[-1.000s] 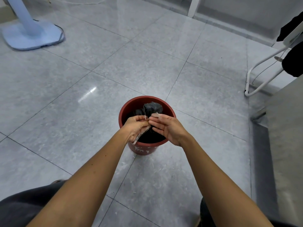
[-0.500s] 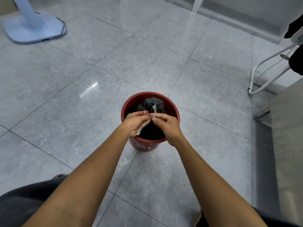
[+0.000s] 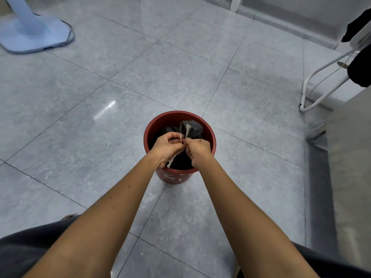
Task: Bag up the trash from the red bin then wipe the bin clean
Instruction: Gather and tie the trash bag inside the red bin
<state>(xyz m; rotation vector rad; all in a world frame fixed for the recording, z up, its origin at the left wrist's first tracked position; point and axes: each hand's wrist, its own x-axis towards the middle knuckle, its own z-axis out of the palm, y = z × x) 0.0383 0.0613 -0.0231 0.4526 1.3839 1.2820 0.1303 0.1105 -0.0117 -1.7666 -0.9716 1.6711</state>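
Note:
The red bin [image 3: 211,137] stands on the grey tile floor in front of me, with a white pattern low on its near wall. Inside it sits a black trash bag [image 3: 191,128], its gathered top bunched at the far side. A thin pale tie strip [image 3: 187,130] runs from that bunch down to my hands. My left hand [image 3: 167,148] and my right hand [image 3: 197,151] are both over the bin's mouth, fingers pinched on the strip, knuckles nearly touching. A loose tail of the strip hangs below my left hand. The bag's lower part is hidden by my hands.
A pale blue fan base [image 3: 34,35] with its cord stands at the far left. A white metal rack [image 3: 323,83] with dark clothes hangs at the right. A grey cabinet side [image 3: 353,157] runs along the right edge. My dark-trousered knees show at the bottom.
My right hand went from flat, open fingers to a closed pinch on the strip. Both hands drew together over the bin, and the strip now stretches taut up to the bag's bunched top.

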